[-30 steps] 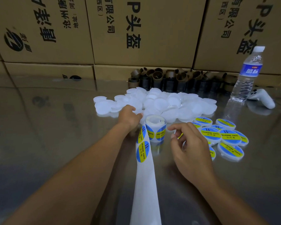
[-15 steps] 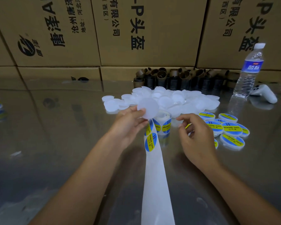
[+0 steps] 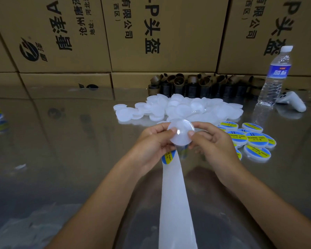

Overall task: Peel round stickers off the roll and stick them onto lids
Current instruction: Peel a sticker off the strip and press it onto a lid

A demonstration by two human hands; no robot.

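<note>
A glossy, mirror-like table (image 3: 70,141) runs back to a wall of printed cardboard boxes (image 3: 169,33), with a water bottle (image 3: 275,76) at far right. Above the white backing strip (image 3: 176,203), the left hand (image 3: 151,141) and right hand (image 3: 210,142) pinch 1 blank lid (image 3: 180,133) by its edges, near the lid pile (image 3: 187,108).

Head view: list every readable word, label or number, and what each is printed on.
"SOLDERING PASTE": stickered lids, yellow band.
"头盔", "有限公司", "(西区)": middle carton, printed sideways.
"头盔": right carton, also sideways.
"地址:": left carton; rest of that line unclear.
Water bottle label: too blurred.
Sticker on the backing strip: partly hidden, unreadable.
Held lid: no text.
</note>
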